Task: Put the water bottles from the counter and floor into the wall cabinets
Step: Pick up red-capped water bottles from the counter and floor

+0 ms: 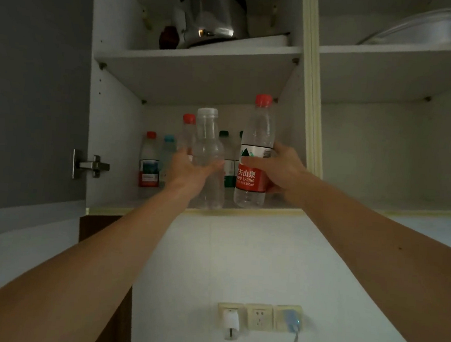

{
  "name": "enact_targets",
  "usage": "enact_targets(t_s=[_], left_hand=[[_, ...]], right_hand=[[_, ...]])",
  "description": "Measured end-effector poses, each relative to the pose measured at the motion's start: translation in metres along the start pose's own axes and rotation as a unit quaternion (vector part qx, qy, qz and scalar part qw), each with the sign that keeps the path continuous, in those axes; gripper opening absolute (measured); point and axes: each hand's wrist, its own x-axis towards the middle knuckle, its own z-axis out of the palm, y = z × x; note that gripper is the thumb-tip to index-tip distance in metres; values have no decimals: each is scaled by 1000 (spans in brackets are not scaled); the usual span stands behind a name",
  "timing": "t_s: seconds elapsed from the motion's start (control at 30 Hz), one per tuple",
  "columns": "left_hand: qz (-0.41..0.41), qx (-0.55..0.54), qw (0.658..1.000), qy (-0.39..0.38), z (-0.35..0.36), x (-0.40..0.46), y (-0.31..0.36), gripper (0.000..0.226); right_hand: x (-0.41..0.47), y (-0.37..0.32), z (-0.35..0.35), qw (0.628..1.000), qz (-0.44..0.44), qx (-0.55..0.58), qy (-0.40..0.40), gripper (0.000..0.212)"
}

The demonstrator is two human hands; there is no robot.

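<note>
My left hand (189,169) grips a clear, label-free bottle with a white cap (210,142) at the front of the lower shelf (113,210) of the open wall cabinet. My right hand (278,169) grips a red-capped bottle with a red and white label (257,135), upright beside it, its base at the shelf's front edge. Behind them stand several more bottles: a red-capped one at the left (149,159), a blue-capped one (168,150), another red-capped one (188,130) and a green-capped one (227,154).
A steel kettle (214,13) sits on the upper shelf. A metal basin (424,27) lies on the right cabinet's upper shelf; its lower compartment (395,157) looks bare. The grey cabinet door (34,88) hangs open at left. Wall sockets (258,316) are below.
</note>
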Motion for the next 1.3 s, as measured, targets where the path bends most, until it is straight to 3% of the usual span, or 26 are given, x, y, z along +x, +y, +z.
enact_targets(t_s=[0.1, 0.2, 0.37, 0.57, 0.63, 0.73, 0.97, 1.3], left_hand=[[1, 21, 1000, 2, 5, 8, -7, 60], [19, 81, 996, 5, 6, 13, -14, 73], [63, 237, 969, 23, -4, 20, -32, 93], [21, 122, 986, -114, -11, 41, -46, 124], [16, 122, 984, -127, -5, 44, -50, 129], [6, 138, 980, -143, 5, 53, -54, 122], [-18, 231, 962, -144, 21, 80, -66, 108], [-19, 232, 963, -137, 26, 87, -73, 105]], right_hand=[[13, 2, 7, 1000, 22, -12, -12, 31], [21, 8, 15, 998, 16, -52, -26, 40], [34, 19, 17, 993, 12, -102, -59, 28], [48, 30, 26, 986, 5, -139, -92, 28], [55, 35, 30, 982, 13, -167, -84, 42], [66, 43, 35, 980, 21, -185, -73, 60], [89, 60, 43, 978, 26, -196, -61, 56], [97, 73, 45, 977, 32, -197, -69, 47]])
